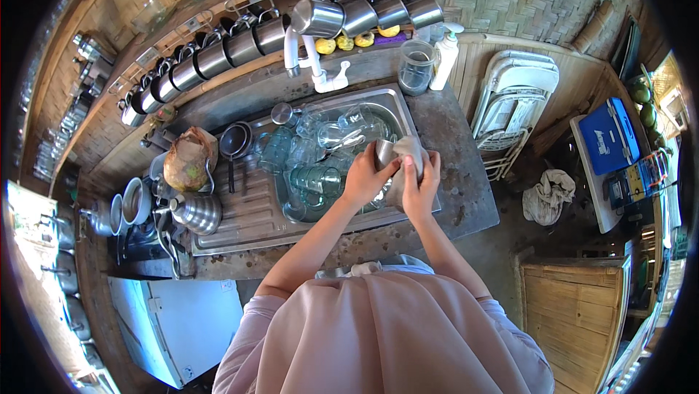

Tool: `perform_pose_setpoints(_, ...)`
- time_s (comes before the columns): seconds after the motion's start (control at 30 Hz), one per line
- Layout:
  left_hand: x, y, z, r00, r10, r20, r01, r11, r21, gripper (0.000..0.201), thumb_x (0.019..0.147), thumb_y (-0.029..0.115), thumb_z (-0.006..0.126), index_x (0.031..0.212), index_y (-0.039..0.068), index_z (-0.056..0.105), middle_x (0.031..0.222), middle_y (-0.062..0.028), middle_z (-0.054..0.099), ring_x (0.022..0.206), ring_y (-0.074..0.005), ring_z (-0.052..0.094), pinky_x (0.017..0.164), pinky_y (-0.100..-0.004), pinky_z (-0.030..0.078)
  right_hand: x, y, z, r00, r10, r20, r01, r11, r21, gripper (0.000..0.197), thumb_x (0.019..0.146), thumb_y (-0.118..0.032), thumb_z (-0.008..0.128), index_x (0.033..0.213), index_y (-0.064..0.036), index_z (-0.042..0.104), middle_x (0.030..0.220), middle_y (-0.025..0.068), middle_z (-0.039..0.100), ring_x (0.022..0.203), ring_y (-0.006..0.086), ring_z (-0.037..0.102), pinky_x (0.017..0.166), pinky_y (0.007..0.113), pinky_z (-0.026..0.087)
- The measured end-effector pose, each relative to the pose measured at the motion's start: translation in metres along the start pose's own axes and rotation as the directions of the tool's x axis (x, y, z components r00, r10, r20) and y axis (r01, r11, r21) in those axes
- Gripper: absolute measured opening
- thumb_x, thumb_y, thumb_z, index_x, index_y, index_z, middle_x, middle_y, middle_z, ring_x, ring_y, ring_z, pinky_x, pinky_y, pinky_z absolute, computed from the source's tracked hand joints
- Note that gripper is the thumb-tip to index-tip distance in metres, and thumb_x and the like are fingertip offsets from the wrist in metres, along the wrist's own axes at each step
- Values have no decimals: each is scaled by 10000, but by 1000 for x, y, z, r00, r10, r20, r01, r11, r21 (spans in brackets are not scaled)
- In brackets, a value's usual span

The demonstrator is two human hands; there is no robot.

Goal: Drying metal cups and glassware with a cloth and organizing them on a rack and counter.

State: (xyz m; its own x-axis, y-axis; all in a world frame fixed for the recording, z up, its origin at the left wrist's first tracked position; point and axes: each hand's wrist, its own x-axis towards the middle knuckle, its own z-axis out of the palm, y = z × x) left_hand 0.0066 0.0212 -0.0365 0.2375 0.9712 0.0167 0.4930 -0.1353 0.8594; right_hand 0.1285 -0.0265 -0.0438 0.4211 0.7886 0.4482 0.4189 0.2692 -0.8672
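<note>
Over the right end of the steel sink (403,106), my left hand (364,181) is closed round a small shiny metal cup (384,152). My right hand (422,188) grips a grey cloth (410,149), bunched up against the cup; part of the cloth hangs below between my hands. What my fingertips press on inside the folds is hidden. Just left of my hands, the basin is filled with clear glasses (316,179) and glass mugs (357,119), lying at different angles.
A white faucet (320,73) rises behind the basin. Steel mugs (218,55) hang from the rack above. A pump bottle (445,57) and a clear jar (416,66) stand at the back right. A coconut (191,161), a kettle (196,213) and a black-handled strainer (234,143) crowd the left side.
</note>
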Motion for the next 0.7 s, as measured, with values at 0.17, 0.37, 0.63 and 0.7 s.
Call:
perform_pose_setpoints(0.17,16,-3,19,990,141,14,-141,975,170,737,701,485,679,1164,-50,476,969,-217,617,916,-346,586,824,-399,460,11,44,-22,978,64,-198,-72,997,-32,336,847,-245,616,1049,10,529,931,177,543,889,336,534,779,396,403)
perform_pose_setpoints(0.37,21,6,44,961,198,191,-258,891,374,784,619,513,723,1180,21,483,1050,-155,604,1020,-337,532,891,-404,431,2,94,-47,953,299,-56,-271,753,-599,356,791,-313,662,1026,-106,492,993,139,538,977,345,495,834,455,368)
perform_pose_setpoints(0.63,13,5,40,922,353,158,-386,847,365,753,594,455,763,1176,69,483,1074,-142,585,1003,-341,538,886,-432,416,-1,85,-46,970,208,-125,-243,824,-512,383,830,-452,554,1020,-121,595,1120,108,511,1100,324,429,931,447,284)
perform_pose_setpoints(0.7,10,11,29,934,309,180,-344,912,223,745,571,426,791,1152,86,471,1050,-134,586,999,-339,537,875,-433,411,6,62,-42,974,221,-55,-224,880,-419,465,825,-445,583,1083,-60,550,1094,119,521,1043,280,480,901,407,336)
